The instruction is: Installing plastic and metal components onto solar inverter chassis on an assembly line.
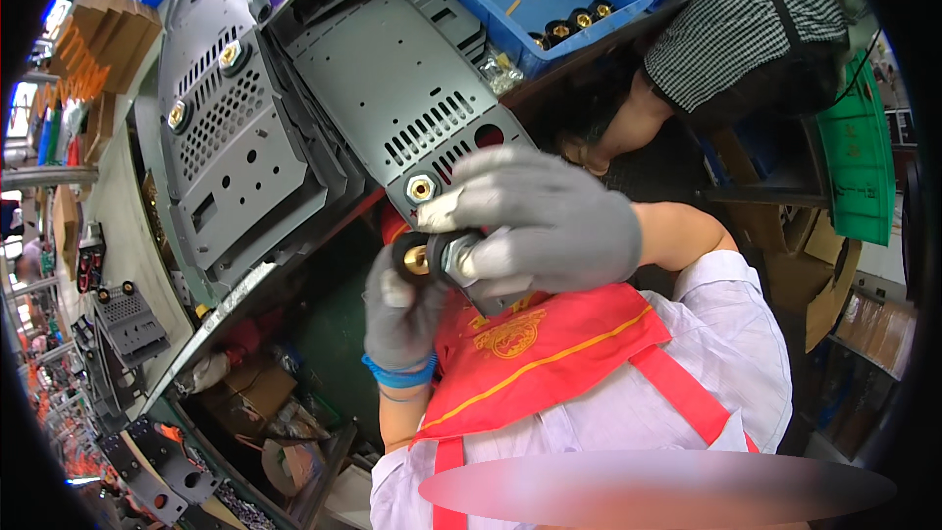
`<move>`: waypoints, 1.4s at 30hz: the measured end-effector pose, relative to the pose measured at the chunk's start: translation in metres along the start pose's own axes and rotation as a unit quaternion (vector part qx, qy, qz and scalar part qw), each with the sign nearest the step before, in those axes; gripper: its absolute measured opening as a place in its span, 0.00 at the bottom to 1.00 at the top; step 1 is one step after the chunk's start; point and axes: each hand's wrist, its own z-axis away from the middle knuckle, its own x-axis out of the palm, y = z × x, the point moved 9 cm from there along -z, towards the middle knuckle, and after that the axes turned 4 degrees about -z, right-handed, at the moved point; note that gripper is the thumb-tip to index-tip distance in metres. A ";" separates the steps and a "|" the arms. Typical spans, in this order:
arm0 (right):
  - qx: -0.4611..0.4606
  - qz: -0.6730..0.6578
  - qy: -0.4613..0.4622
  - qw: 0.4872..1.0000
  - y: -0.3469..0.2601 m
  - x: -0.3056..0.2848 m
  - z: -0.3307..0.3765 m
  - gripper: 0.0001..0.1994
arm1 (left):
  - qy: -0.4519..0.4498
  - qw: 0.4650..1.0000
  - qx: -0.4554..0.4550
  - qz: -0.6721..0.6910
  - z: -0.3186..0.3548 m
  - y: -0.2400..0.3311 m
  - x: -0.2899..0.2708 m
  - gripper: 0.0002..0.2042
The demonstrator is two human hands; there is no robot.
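Observation:
A grey sheet-metal panel (373, 79) with slots and round holes slants down toward my body. Near its lower end sits a brass fitting with a hex nut (421, 188). My left hand (400, 319), in a grey glove with a blue band at the wrist, is closed around a black round connector (416, 259) with a brass centre, at the panel's near edge. My right hand (559, 221), also gloved, reaches across the panel. Its thumb and fingers close on a silvery hex nut (455, 257) beside the connector. Part of the panel's near end is hidden under this hand.
More grey panels (221, 157) are stacked at the left, the top one bearing two brass fittings. A blue bin (535, 15) at the back holds several black connectors. To the right, another person's bare arm (628, 123) emerges from a checkered sleeve. A green panel (859, 157) stands beyond.

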 end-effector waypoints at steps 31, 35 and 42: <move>0.173 0.158 -0.057 0.970 0.156 -0.001 0.019 0.09 | -0.115 0.941 -0.173 0.266 -0.094 -0.153 -0.048 0.26; 0.250 -0.058 -0.097 0.962 0.145 -0.009 0.039 0.11 | -0.118 0.936 -0.177 0.281 -0.090 -0.143 -0.036 0.27; 0.146 0.215 -0.152 0.954 0.104 -0.005 0.051 0.14 | -0.073 0.934 -0.158 0.311 -0.076 -0.116 -0.012 0.27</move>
